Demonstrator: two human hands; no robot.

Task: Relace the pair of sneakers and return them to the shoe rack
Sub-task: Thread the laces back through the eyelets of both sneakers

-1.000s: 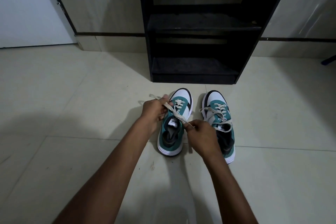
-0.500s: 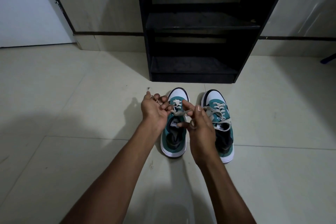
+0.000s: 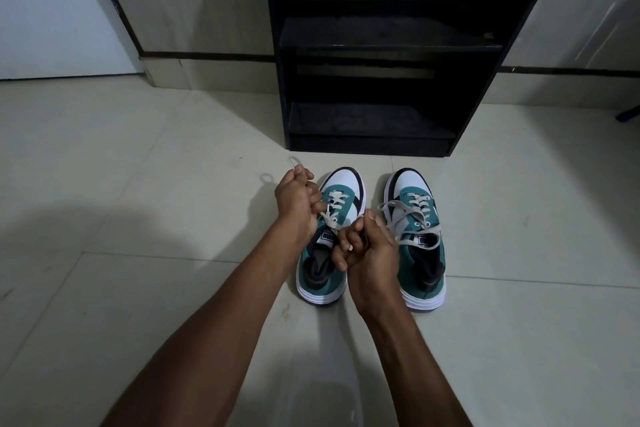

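Two sneakers point(image 3: 367, 236) on pale tiled floor point(image 3: 138, 218)

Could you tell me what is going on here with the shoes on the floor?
A person is tying the lace of the left sneaker on the tiled floor. The left hand and the right hand each grip part of the lace. The right sneaker stands beside it, its lace already in a bow. Both sit in front of the black shoe rack, whose visible shelves are bare.
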